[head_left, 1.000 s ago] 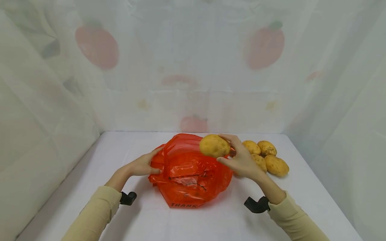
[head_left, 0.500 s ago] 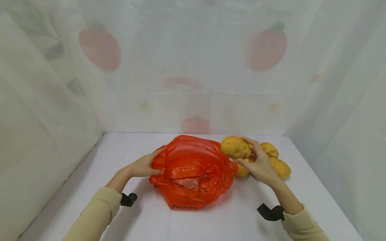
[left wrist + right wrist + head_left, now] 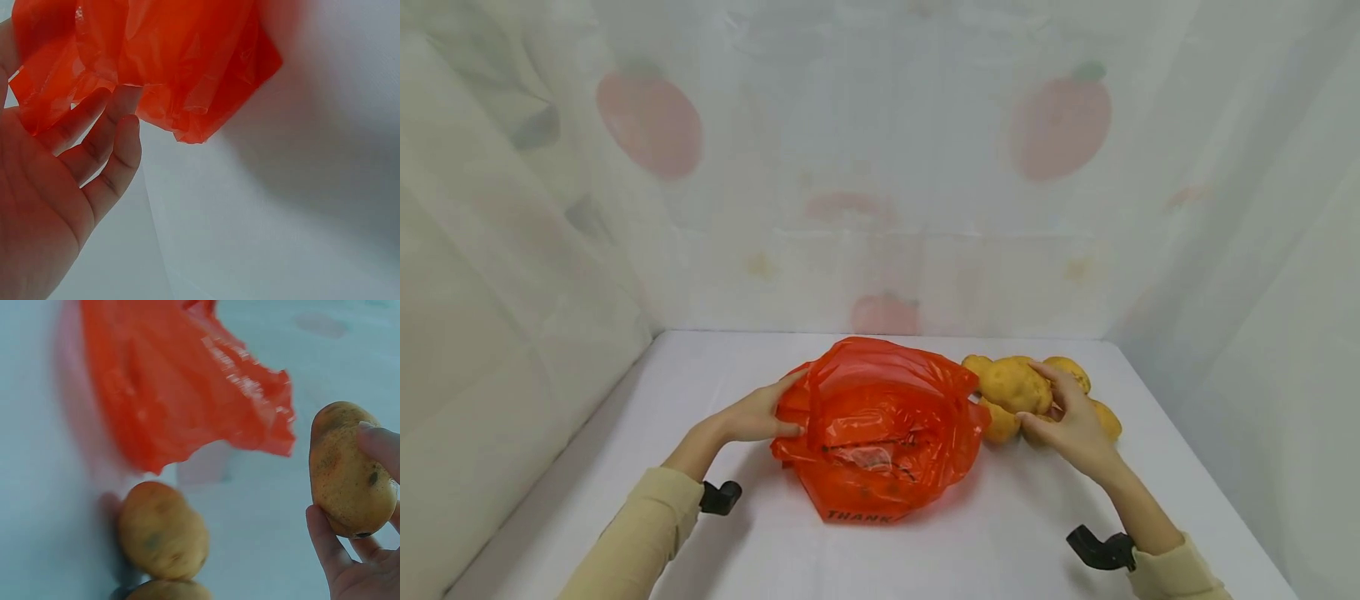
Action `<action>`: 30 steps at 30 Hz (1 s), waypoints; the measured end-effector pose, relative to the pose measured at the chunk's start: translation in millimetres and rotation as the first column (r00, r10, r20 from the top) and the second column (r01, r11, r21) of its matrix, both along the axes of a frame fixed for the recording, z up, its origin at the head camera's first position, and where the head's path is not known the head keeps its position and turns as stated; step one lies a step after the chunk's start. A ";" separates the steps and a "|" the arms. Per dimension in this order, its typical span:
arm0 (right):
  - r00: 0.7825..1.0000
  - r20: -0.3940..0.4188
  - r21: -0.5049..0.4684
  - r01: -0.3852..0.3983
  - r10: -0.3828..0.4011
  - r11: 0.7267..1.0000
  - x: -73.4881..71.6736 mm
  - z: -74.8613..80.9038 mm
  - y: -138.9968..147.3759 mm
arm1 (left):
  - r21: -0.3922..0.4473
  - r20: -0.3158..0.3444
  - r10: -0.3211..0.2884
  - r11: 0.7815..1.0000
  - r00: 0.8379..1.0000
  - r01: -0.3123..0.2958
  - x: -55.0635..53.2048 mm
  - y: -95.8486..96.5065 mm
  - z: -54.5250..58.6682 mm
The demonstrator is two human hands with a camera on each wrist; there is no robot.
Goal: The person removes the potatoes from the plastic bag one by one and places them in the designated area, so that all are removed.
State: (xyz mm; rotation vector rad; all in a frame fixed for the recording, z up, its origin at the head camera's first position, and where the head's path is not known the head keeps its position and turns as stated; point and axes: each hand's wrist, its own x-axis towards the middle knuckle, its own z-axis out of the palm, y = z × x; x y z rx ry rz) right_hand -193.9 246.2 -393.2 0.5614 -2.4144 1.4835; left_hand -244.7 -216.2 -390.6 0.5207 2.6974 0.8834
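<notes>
A red translucent plastic bag (image 3: 880, 475) with dark lettering on its lower part lies in the middle of the table. My left hand (image 3: 763, 415) grips its left side, thumb low and fingers along the upper edge. In the left wrist view, several fingertips (image 3: 128, 134) are bent against the red film. My right hand (image 3: 1078, 433) holds a yellow potato (image 3: 1015, 385) between thumb and fingers, to the right of the bag and over other potatoes. That potato (image 3: 350, 469) shows dark spots in the right wrist view, raised beside the bag's ragged edge.
Several potatoes lie at the back right, one (image 3: 1000, 423) close against the bag's right side, others (image 3: 1067, 371) behind the right hand. White sheeting with faded fruit prints (image 3: 651, 125) walls the white table (image 3: 715, 358) at the back and both sides.
My right hand has moved right with the potato, from in front of the bag's upper right to over the potato group. The left hand and the bag have hardly moved.
</notes>
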 end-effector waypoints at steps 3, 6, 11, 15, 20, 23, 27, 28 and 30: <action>1.000 0.013 0.041 0.019 -0.020 0.999 2.0 -8.8 4.4 | 0.000 0.007 0.006 1.000 1.000 -0.006 0.3 -0.3 -0.3; 0.998 0.043 0.068 0.047 -0.050 0.997 5.5 -16.9 8.2 | -0.002 0.009 0.005 1.000 1.000 -0.005 1.0 -0.4 -0.1; 0.994 0.073 0.110 0.070 -0.078 0.991 12.8 -28.7 13.7 | -0.001 -0.009 -0.004 1.000 1.000 0.004 1.6 -0.9 1.0; 0.993 0.103 0.085 0.054 -0.063 0.995 17.8 -39.3 17.7 | -0.001 -0.015 -0.007 1.000 1.000 0.007 1.4 -2.1 1.4; 0.982 0.176 0.092 0.058 -0.073 0.994 24.5 -55.1 24.4 | 0.000 -0.004 -0.004 1.000 1.000 0.004 0.5 -0.9 0.6; 0.973 0.205 0.127 0.081 -0.106 0.989 27.9 -61.2 27.3 | -0.001 0.004 0.001 1.000 1.000 -0.001 0.8 0.2 1.0; 0.965 0.233 0.147 0.087 -0.121 0.985 32.0 -67.8 29.9 | -0.001 0.007 0.003 1.000 1.000 -0.003 1.0 1.4 1.3; 0.965 0.234 0.152 0.087 -0.121 0.985 33.2 -70.1 30.3 | -0.001 0.007 0.002 1.000 1.000 -0.002 1.1 1.3 0.5; 0.965 0.230 0.158 0.087 -0.122 0.984 35.1 -74.5 30.7 | -0.001 0.008 0.001 1.000 1.000 -0.001 1.1 1.4 -1.2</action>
